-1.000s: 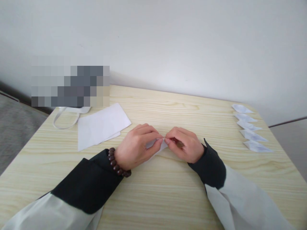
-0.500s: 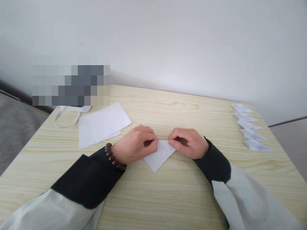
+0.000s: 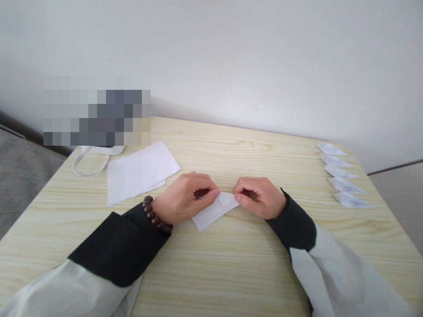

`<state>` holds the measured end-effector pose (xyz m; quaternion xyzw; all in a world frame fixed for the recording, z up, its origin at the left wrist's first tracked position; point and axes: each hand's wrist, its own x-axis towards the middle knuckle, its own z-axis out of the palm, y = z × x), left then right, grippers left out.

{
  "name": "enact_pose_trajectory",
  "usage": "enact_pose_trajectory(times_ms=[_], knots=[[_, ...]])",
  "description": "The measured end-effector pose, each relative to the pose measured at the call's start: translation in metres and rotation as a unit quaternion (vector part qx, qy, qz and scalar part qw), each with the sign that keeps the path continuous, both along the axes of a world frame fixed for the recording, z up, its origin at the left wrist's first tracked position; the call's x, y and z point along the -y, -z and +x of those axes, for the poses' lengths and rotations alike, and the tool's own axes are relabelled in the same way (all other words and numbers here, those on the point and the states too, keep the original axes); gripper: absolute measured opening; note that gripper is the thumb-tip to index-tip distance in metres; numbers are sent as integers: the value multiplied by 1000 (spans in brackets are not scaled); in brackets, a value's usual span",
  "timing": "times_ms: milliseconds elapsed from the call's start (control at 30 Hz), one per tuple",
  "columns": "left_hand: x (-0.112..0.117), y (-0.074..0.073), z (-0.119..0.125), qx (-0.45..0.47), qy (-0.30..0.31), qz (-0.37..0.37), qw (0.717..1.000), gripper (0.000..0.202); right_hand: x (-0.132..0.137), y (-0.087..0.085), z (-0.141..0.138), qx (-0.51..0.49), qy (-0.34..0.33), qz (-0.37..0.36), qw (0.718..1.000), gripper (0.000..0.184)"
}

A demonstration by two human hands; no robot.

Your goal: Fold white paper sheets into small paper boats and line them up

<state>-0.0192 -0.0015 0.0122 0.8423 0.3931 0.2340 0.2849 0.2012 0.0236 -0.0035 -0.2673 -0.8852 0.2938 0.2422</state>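
Note:
Between my two hands is a small folded white sheet of paper (image 3: 211, 214), with a fold line and a small flap showing near its upper edge. My left hand (image 3: 185, 196) is closed, pinching the paper's upper left part between thumb and forefinger, and it covers some of that side. At the upper right corner, the thumb and forefinger of my right hand (image 3: 259, 197) are pressed together on the paper. The lower corner points down and to the left, towards me.
Flat white paper sheets (image 3: 142, 174) lie overlapping on the left of the wooden table (image 3: 231, 268). Behind them is a blurred-out object with a white strap (image 3: 86, 173). Several folded paper shapes (image 3: 353, 200) stand in a row at the right edge. A wall (image 3: 247, 66) rises behind.
The folded paper has turned, its lower corner swinging to the left. My left fingertips have shifted slightly along its upper edge; my right hand has hardly moved.

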Motion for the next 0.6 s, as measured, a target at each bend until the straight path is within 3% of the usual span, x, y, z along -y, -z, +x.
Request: enact_pose_trajectory(times_ms=[333, 600], knots=[[-2, -3, -2, 18, -20, -69, 997, 29, 1, -1, 6, -17, -1, -50, 999, 9], [-4, 0, -2, 11, -3, -41, 999, 25, 4, 3, -2, -4, 29, 16, 999, 13]])
